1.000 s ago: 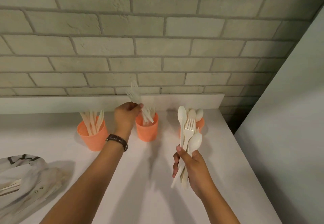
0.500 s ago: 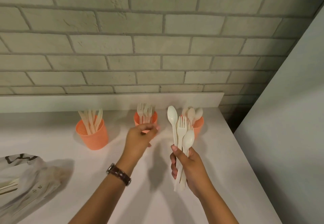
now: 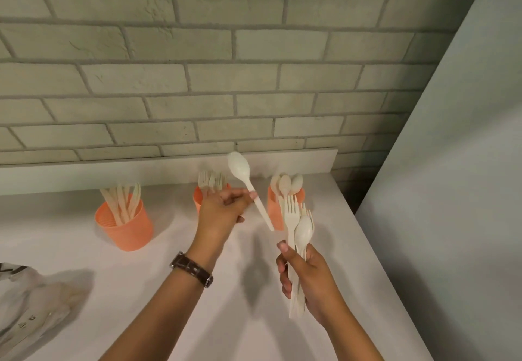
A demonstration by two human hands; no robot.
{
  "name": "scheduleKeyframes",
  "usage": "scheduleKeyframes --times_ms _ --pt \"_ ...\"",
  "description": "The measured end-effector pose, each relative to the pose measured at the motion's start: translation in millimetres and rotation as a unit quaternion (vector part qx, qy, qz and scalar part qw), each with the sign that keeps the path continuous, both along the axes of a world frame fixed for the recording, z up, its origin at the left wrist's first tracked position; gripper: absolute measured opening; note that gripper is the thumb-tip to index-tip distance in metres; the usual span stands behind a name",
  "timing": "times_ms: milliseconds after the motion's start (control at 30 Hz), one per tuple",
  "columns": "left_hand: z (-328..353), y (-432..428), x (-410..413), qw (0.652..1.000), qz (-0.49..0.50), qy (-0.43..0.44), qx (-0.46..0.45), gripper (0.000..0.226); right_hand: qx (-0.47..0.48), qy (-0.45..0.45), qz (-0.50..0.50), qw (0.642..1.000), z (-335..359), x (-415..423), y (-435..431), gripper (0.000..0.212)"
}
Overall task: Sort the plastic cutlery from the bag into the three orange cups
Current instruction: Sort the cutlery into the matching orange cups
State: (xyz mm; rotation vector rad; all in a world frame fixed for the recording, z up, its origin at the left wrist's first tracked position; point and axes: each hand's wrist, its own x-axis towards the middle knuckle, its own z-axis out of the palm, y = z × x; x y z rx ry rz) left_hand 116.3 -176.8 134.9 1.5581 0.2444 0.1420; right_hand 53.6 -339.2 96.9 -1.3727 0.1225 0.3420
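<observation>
A: Where are we in the sorting?

B: Our left hand is closed around the stem of one spoon, bowl up and tilted to the left, in the air between the middle cup and the right cup. Our right hand is wrapped around a bundle of forks and at least one spoon, held upright near us.

A: And the cups?

B: All three stand on the counter at the far side: the left cup has knives, the middle one forks, the right one spoons. The bag lies at the near left; what remains inside it, we cannot tell.

A: So the next move?

B: We think the spoon belongs in the right cup. We must turn the stem down, bring it to the right over the rim, and let go without hitting the spoons standing there. Then we take the next piece from the bundle.
</observation>
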Motion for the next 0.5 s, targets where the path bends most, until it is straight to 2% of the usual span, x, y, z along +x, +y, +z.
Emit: scheduleKeyframes --times_ms 167,333,400,500 --pt "3 -21 55 0.994 0.068 -0.061 0.053 0.012 0.016 0.018 -0.054 0.998 1 -1 -27 0.012" --pt "-36 -55 89 0.994 0.044 -0.008 0.098 0.012 0.022 0.002 -0.083 0.996 5 1 -42 0.009" --pt "-49 -64 91 0.993 0.03 0.032 0.108 0.024 0.029 -0.004 -0.091 0.995 6 3 -46 0.009" --pt "-55 -67 83 0.985 0.028 0.095 0.144 0.058 0.039 -0.006 -0.095 0.995 8 6 -46 0.009"
